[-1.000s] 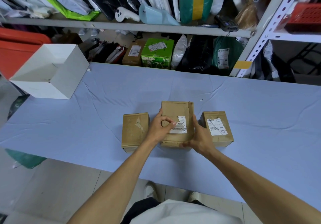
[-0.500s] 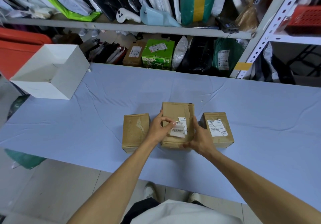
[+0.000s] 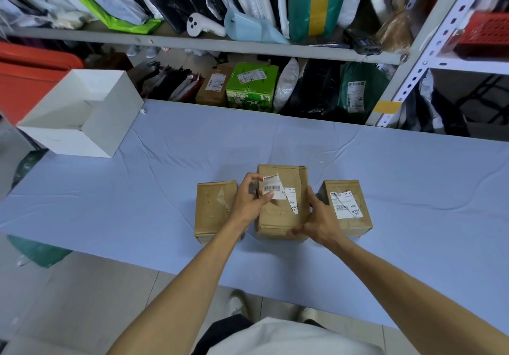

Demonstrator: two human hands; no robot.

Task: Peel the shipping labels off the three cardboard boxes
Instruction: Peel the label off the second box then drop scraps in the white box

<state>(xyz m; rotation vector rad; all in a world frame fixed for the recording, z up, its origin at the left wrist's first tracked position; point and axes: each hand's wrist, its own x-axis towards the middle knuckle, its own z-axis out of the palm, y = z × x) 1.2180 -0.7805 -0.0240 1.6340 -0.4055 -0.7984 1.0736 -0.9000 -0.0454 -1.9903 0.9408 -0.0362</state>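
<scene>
Left hand pinching torn label (half lifted), right hand steadying middle box

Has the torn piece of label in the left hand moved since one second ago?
Yes. The torn label piece, pinched by the left hand, has lifted up and toward the far edge of the middle box, away from the strip left stuck there.

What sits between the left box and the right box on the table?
In the head view, the middle box sits between the left box and the right box. The left hand pinches its torn label piece.
</scene>
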